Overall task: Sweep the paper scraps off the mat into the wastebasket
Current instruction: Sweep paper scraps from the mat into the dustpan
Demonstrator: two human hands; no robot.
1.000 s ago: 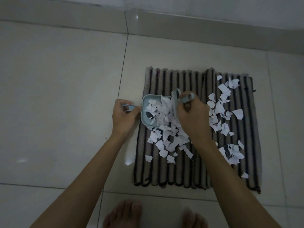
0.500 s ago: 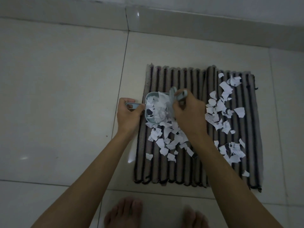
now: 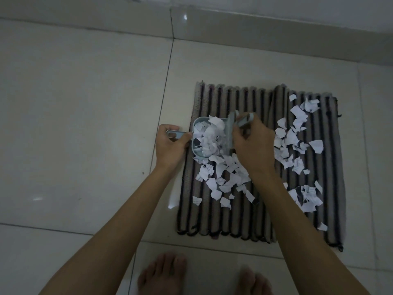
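A striped mat (image 3: 265,222) lies on the tiled floor, strewn with white paper scraps (image 3: 225,177). My left hand (image 3: 170,145) grips the handle of a small pale-blue dustpan (image 3: 196,124) at the mat's left side; the pan is heaped with scraps. My right hand (image 3: 253,145) holds a small matching brush (image 3: 230,128), its head standing at the pan's mouth against the pile. More scraps (image 3: 295,145) are scattered over the right half of the mat. No wastebasket is in view.
Pale floor tiles (image 3: 85,124) surround the mat, with a skirting and wall (image 3: 255,28) along the far side. My bare feet (image 3: 163,275) stand at the bottom edge, just short of the mat's near edge.
The brush has pushed left toward the pan, piling more scraps into it. The left hand keeps the dustpan in place.
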